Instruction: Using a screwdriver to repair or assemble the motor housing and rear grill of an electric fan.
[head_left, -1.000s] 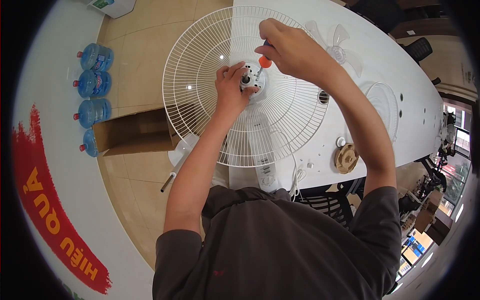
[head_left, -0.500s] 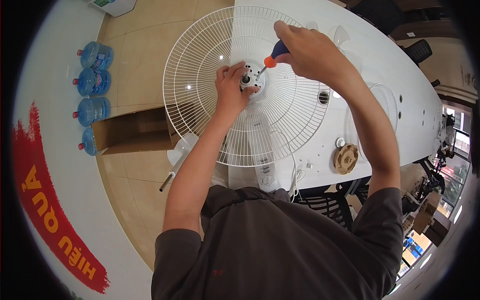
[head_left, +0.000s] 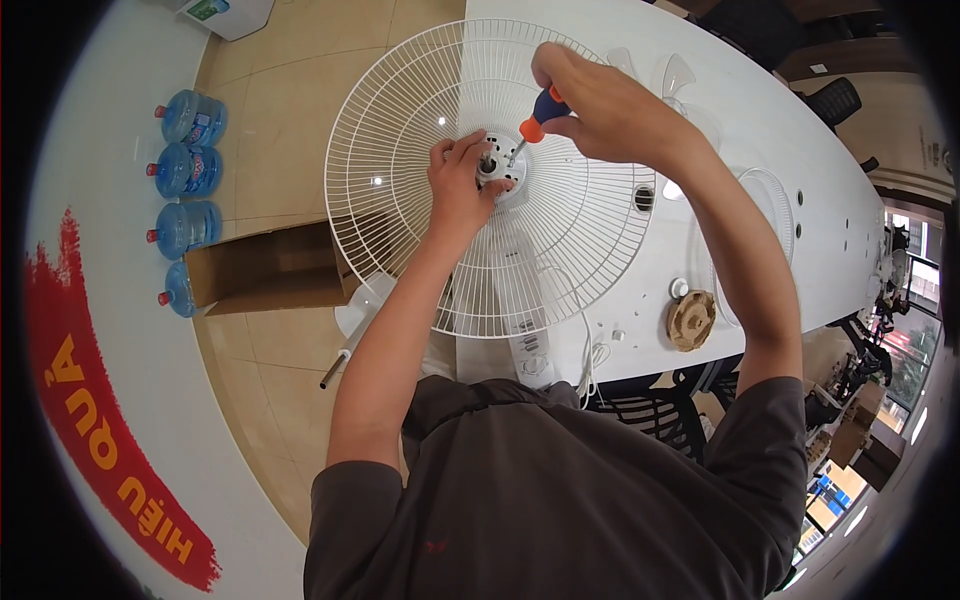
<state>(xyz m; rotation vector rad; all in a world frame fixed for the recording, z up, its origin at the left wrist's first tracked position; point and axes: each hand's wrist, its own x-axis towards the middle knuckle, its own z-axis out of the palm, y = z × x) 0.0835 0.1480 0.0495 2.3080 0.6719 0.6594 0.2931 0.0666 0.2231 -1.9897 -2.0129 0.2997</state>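
Note:
A white wire fan grille (head_left: 395, 70) spreads under both hands around a white central hub (head_left: 505, 170) with a dark shaft. My left hand (head_left: 462, 190) grips the hub's left side, fingers curled around it. My right hand (head_left: 625, 115) is closed on a screwdriver (head_left: 545, 112) with a blue and orange handle, its tip angled down onto the hub just right of the shaft. Below the grille, a white fan body (head_left: 530, 355) with buttons shows beside a loose white cable (head_left: 598, 355).
The white table (head_left: 840, 260) holds clear blades (head_left: 678, 75), another grille (head_left: 780, 190), a small cap (head_left: 679, 287) and a brown molded piece (head_left: 690, 322). An open cardboard box (head_left: 265, 270) and several water bottles (head_left: 185, 170) are on the left. Chairs (head_left: 832, 100) surround the table's edges.
My right hand first shifted right and down with the screwdriver tilting further, then moved slightly back left. My left hand stayed on the hub.

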